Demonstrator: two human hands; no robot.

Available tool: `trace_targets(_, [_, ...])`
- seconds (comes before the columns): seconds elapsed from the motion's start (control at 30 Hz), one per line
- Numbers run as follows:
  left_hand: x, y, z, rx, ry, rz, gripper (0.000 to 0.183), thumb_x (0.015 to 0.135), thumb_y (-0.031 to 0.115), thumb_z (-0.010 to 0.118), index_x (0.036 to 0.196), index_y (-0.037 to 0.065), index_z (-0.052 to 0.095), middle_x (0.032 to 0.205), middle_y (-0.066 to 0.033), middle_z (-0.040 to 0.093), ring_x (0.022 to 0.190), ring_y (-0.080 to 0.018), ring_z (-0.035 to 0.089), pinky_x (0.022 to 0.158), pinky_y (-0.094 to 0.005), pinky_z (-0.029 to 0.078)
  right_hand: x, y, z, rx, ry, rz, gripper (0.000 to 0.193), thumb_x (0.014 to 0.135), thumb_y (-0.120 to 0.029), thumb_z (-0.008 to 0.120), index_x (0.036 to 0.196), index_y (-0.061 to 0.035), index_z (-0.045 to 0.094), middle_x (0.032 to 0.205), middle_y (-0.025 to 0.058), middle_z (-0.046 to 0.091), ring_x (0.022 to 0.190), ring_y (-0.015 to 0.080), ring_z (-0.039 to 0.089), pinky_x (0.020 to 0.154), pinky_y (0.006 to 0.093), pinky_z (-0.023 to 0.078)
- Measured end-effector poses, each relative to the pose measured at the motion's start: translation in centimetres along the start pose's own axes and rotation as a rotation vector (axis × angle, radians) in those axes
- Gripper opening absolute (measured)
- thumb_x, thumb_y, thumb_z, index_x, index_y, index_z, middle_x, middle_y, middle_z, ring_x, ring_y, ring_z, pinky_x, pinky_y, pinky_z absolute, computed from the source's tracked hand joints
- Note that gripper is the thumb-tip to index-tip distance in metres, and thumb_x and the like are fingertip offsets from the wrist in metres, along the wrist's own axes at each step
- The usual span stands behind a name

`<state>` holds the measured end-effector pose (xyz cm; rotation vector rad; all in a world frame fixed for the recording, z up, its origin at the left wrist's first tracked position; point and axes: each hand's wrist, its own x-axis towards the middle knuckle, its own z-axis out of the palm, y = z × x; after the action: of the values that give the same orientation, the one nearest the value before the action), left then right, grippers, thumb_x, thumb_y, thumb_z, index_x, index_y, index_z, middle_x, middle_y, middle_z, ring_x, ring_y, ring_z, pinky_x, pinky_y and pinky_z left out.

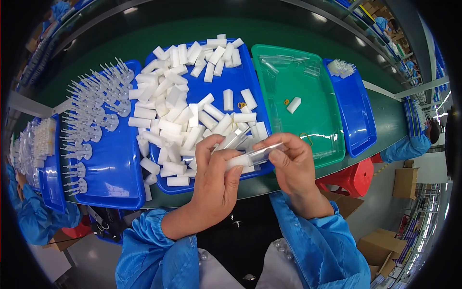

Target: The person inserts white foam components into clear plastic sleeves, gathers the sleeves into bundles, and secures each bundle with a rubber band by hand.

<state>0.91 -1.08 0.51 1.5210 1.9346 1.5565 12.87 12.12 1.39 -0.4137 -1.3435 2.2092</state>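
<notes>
Both hands meet over the near edge of the blue tray (166,189) of white foam blocks. My left hand (210,185) is closed, pinching a white foam block (237,163) between thumb and fingers. Another clear plastic piece (234,139) shows by its fingertips; whether the hand grips it too is hard to see. My right hand (297,173) pinches a clear plastic sleeve (266,153) between thumb and forefinger. The sleeve's left end meets the foam block; how far the block sits inside it is unclear. Loose foam blocks (172,126) pile up just beyond my left hand.
On the right, a green tray (298,127) holds clear sleeves (313,67) and one foam block (294,105). Farther right is another blue tray (358,120). At left, a blue tray (113,180) carries several white spiked parts (91,108). A red stool (353,178) stands below the table.
</notes>
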Motion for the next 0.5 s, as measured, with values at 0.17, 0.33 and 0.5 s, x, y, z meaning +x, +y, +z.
trace_targets(0.17, [-0.2,-0.3,0.3,-0.026,0.014,-0.061,0.021,0.09,0.009,0.049,0.107,-0.003,0.048,0.117,-0.0252,0.033,0.102,-0.0377,0.045,0.089,-0.0394,0.037,0.0,0.1,0.1,-0.241,0.034,-0.092,0.022,0.083,-0.001,0.063,0.104,0.0029,0.058,0.1,0.0124,0.064,0.094,0.0151,0.059,0.085,0.0271,0.045])
trace_targets(0.33, [-0.1,0.0,0.2,0.002,-0.003,-0.045,0.021,0.09,0.008,0.049,0.107,-0.003,0.048,0.118,-0.0253,0.033,0.103,-0.038,0.045,0.09,-0.0399,0.037,0.1,-0.6,0.1,-0.287,0.015,-0.046,0.02,0.082,-0.001,0.064,0.101,0.0024,0.06,0.098,0.0099,0.064,0.093,0.014,0.059,0.084,0.027,0.046])
trace_targets(0.5, [0.0,-0.1,0.3,0.036,0.004,-0.026,0.022,0.089,0.008,0.049,0.108,-0.004,0.048,0.118,-0.0254,0.033,0.104,-0.0384,0.045,0.09,-0.0407,0.037,0.0,-0.4,0.2,-0.353,0.036,-0.115,0.021,0.081,-0.001,0.064,0.101,0.0025,0.06,0.098,0.0104,0.064,0.093,0.014,0.059,0.084,0.0268,0.046])
